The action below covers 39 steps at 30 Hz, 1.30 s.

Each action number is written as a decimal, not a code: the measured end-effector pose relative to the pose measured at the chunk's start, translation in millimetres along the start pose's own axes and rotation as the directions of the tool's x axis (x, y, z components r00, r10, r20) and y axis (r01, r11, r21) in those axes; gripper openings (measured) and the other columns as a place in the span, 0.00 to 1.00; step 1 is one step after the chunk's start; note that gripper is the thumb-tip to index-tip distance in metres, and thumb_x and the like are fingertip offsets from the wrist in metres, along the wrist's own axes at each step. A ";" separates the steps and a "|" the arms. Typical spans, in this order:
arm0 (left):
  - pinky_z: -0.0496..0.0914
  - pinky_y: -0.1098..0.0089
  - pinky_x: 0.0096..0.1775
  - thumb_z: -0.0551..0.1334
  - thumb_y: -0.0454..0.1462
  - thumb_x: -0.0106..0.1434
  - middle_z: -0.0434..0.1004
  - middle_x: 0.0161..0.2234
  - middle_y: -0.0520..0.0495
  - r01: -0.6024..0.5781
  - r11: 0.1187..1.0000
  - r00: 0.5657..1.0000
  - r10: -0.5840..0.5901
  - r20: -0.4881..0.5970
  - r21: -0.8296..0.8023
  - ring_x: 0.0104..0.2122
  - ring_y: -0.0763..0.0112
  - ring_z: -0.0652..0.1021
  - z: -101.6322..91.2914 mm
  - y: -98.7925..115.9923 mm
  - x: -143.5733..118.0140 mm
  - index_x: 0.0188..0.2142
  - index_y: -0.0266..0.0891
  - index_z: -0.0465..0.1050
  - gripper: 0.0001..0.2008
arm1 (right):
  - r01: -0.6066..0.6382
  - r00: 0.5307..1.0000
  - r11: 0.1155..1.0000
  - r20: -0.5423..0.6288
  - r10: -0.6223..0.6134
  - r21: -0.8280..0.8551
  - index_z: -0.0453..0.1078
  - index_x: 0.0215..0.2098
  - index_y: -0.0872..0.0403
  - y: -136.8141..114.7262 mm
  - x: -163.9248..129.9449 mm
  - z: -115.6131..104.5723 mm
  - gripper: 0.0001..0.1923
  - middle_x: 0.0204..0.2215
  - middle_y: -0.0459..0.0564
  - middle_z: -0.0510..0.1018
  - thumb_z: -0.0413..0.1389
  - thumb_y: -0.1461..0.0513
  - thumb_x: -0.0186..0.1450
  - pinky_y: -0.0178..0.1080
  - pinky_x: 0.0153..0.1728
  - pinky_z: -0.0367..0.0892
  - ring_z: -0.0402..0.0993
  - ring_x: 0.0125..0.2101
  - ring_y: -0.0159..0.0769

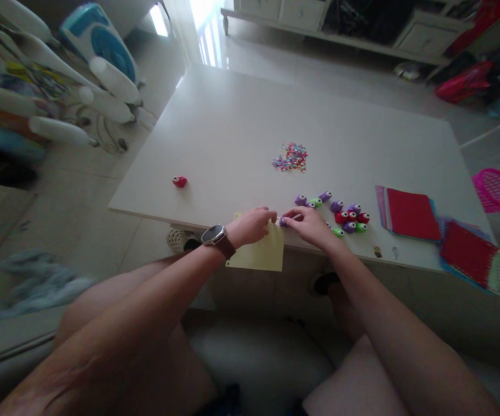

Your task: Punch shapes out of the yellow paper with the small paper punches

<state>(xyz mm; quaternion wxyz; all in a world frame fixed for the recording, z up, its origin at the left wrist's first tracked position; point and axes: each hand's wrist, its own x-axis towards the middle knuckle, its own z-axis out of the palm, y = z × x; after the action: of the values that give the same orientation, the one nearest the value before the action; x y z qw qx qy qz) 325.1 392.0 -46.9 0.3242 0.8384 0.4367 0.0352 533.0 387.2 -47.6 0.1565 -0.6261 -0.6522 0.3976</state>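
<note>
The left hand [252, 225] pinches the top edge of a yellow paper sheet [261, 254] that hangs over the near edge of the white table [232, 127], and the right hand [308, 225] is closed around a small purple punch [283, 221] just beside it. To the right lie a cluster of round plastic punches [340, 214] and flat stacks of red paper [412, 214]. Far behind, the smooth tabletop is open, with a confetti pile [291, 157] and one red punch [179, 181] well apart.

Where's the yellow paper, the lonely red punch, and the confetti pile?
Yellow paper [262, 254]: head view, its bare middle.
Red punch [179, 181]: head view, its body.
Confetti pile [291, 157]: head view, heap's centre.
</note>
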 end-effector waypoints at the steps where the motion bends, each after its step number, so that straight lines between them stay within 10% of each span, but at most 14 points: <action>1: 0.71 0.69 0.45 0.61 0.28 0.60 0.78 0.44 0.44 0.003 1.000 1.000 -0.003 -0.005 -0.001 0.42 0.66 0.78 -0.3 1.0 0.1 0.50 0.40 0.76 0.19 | -0.006 1.000 1.000 0.006 0.006 0.004 0.80 0.37 0.54 -0.5 0.0 -0.6 0.05 0.36 0.52 0.85 0.61 0.62 0.65 0.41 0.41 0.73 0.80 0.35 0.39; 16: 0.67 0.69 0.38 0.49 0.54 0.74 0.81 0.41 0.43 0.114 0.993 0.992 -0.113 -0.062 0.010 0.39 0.65 0.78 8.2 8.5 11.0 0.43 0.42 0.77 0.24 | -0.020 0.999 0.999 0.035 0.019 0.031 0.79 0.34 0.55 0.3 5.8 1.0 0.02 0.33 0.51 0.85 0.65 0.63 0.63 0.37 0.36 0.73 0.80 0.32 0.37; 27: 0.67 0.68 0.37 0.58 0.55 0.69 0.83 0.40 0.42 0.358 0.933 0.933 -0.358 0.016 -0.018 0.40 0.61 0.80 2.2 19.6 26.1 0.46 0.44 0.79 0.21 | -0.169 0.981 0.979 0.071 0.178 -0.114 0.76 0.26 0.54 -12.4 25.3 0.9 0.07 0.27 0.50 0.82 0.70 0.66 0.56 0.34 0.27 0.66 0.77 0.28 0.35; 39: 0.67 0.67 0.37 0.56 0.39 0.69 0.81 0.42 0.41 0.149 0.980 0.987 -0.155 0.043 0.129 0.39 0.63 0.79 -2.0 9.7 9.6 0.41 0.39 0.76 0.11 | -0.067 0.994 0.987 -0.095 0.054 -0.147 0.78 0.35 0.55 -10.5 8.7 -6.5 0.04 0.35 0.53 0.84 0.61 0.63 0.65 0.38 0.38 0.71 0.80 0.35 0.39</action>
<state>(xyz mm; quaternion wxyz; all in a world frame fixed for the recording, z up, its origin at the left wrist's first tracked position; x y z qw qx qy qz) 337.2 396.3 -41.9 0.2842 0.8219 0.4921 -0.0392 528.9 398.5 -38.5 0.1263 -0.6730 -0.6533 0.3230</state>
